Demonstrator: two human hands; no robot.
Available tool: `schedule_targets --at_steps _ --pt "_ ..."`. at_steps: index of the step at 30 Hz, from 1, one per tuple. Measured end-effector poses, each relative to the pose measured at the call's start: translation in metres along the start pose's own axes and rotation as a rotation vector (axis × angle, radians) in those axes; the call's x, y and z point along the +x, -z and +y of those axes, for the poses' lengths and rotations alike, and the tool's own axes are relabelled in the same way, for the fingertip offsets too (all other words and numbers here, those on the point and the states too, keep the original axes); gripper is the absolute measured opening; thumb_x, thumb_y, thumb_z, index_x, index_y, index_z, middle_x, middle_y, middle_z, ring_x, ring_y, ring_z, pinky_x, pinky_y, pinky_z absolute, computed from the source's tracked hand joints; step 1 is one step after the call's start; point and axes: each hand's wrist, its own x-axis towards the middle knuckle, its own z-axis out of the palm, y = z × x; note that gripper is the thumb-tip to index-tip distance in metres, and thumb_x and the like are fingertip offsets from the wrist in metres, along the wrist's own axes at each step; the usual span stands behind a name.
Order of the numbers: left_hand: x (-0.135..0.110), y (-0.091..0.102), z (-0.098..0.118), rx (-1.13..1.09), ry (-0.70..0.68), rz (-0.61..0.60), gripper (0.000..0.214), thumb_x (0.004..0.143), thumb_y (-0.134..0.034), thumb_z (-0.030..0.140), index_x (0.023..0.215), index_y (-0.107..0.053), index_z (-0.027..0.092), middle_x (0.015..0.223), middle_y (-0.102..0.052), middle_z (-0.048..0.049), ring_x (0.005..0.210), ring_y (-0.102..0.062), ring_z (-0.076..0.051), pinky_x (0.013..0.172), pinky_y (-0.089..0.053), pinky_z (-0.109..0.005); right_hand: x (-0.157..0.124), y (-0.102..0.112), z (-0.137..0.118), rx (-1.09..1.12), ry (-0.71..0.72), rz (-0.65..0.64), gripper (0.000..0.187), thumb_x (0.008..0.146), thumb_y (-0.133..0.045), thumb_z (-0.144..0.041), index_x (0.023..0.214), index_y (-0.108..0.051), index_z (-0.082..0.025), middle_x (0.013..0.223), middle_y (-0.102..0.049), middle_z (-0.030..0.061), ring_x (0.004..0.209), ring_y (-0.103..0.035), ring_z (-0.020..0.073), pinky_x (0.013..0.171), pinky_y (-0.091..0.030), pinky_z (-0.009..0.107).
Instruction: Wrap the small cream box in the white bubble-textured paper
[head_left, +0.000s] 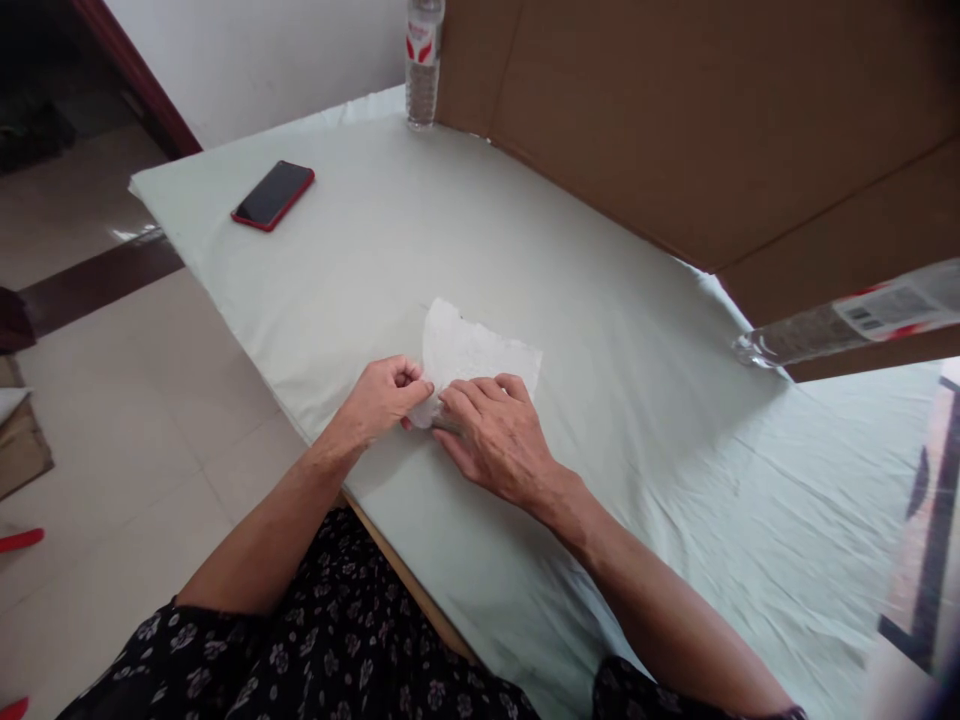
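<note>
White paper point(480, 350) on bench point(600, 290), close to near edge; left hand point(386, 395) pinches paper's side; right hand point(499, 435) lies over it, can't tell if gripping; step looks like working paper's near edge; next move calls for soft fingers, paper seems thin

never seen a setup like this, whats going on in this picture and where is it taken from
There is no machine: the work is done by a person's bare left hand and right hand. The one picture comes from a camera worn on that person's head, looking forward and down.

The left hand pinches the edge of a white sheet; the right hand lies over its near part, hiding some of it.

On the cloth-covered table there is also a phone with a red edge. A clear bottle stands at the far side beside brown cardboard, with a second bottle at the right.
</note>
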Motion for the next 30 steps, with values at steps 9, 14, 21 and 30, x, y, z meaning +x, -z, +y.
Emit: schedule_targets --at_steps 9,14,21,30 --pt "-0.009 0.002 0.013 0.176 -0.140 -0.221 0.024 0.076 -0.052 0.021 0.084 -0.075 0.019 0.077 -0.072 -0.0008 0.060 -0.063 -0.013 0.059 -0.056 -0.026 -0.018 0.013 0.010 0.286 -0.057 0.144 0.013 0.094 -0.059 -0.025 0.104 -0.066 -0.022 0.116 -0.076 0.0073 0.108 -0.066 0.0247 0.100 -0.038 0.043" --pt "-0.016 0.001 0.014 0.508 -0.363 -0.214 0.024 0.088 -0.051 0.022 0.086 -0.074 0.020 0.084 -0.071 -0.0032 0.068 -0.062 -0.015 0.065 -0.052 -0.030 -0.069 0.019 0.027 0.350 -0.576 0.278 0.023 0.094 -0.063 -0.040 0.108 -0.066 -0.021 0.107 -0.076 0.0104 0.087 -0.071 0.0239 0.079 -0.050 0.039" --pt "-0.018 -0.013 -0.008 0.625 -0.619 -0.037 0.013 0.089 -0.061 0.020 0.097 -0.071 0.018 0.110 -0.062 -0.0071 0.069 -0.058 -0.010 0.067 -0.052 -0.027 -0.092 0.010 0.021 0.635 -1.001 -0.058 0.080 0.083 -0.064 -0.064 0.142 -0.050 -0.012 0.097 -0.074 0.0098 0.067 -0.067 0.0204 0.073 -0.055 0.038" --pt "-0.017 -0.017 -0.013 0.677 -0.772 -0.005 0.011 0.091 -0.059 0.014 0.099 -0.067 0.015 0.115 -0.067 -0.0099 0.084 -0.066 -0.015 0.073 -0.056 -0.027 -0.068 -0.003 0.025 0.619 -1.010 0.049 0.090 0.082 -0.060 -0.064 0.153 -0.037 -0.014 0.122 -0.068 0.0156 0.063 -0.061 0.0175 0.074 -0.054 0.041"
